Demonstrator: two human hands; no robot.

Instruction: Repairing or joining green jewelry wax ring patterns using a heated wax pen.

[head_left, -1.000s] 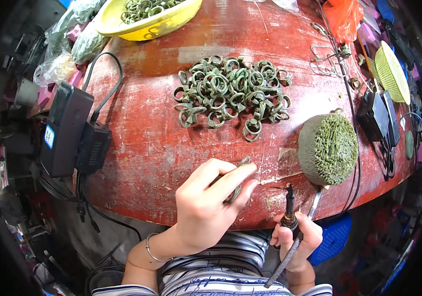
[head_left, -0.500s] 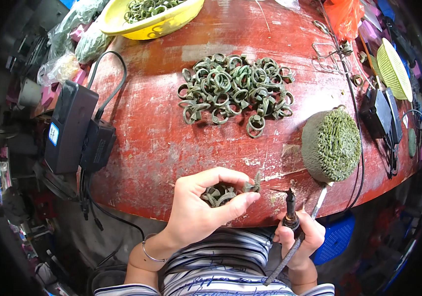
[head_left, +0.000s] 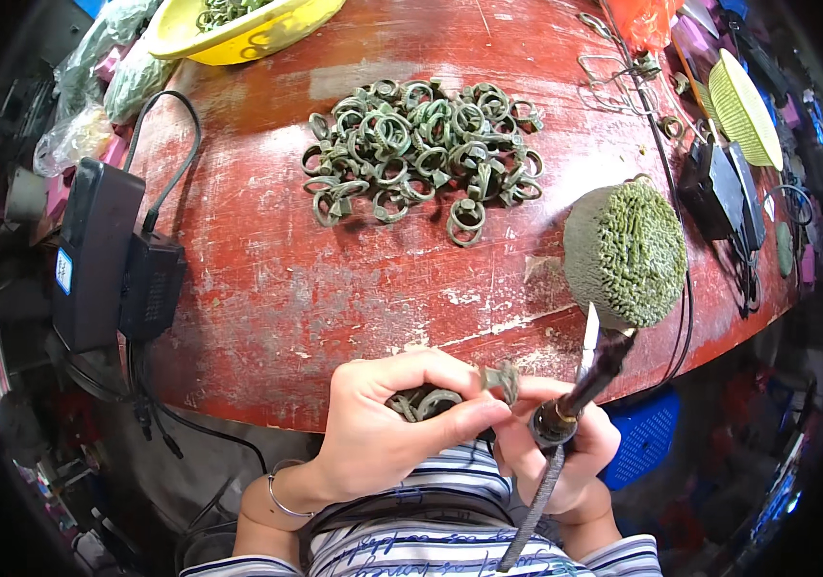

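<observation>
My left hand [head_left: 373,428] pinches one greenish ring [head_left: 501,382] between thumb and forefinger. Several more rings [head_left: 426,402] sit curled inside the same hand. Close by, my right hand [head_left: 589,471] grips a black pen-like tool [head_left: 609,361] with a brass-coloured collar, its dark tip tilted up and right. The same hand holds a knife [head_left: 590,337] with a narrow pale blade and a grey wrapped handle. Its fingertips reach the pinched ring; whether they touch it I cannot tell. Beyond my hands, a pile of similar rings [head_left: 421,144] lies on the red table [head_left: 335,288].
Right of the pile stands a round block [head_left: 637,250] with a rough green face. Black power adapters [head_left: 99,255] with cables sit at the left edge; another black box [head_left: 714,192] is at the right. A yellow basin [head_left: 248,38] holds rings, and a pale green basket [head_left: 746,111] leans far right.
My right hand has come up and left to the pinched ring, and the black tool now tilts rightward. The pinched ring is turned differently. The whole view has shifted slightly.
</observation>
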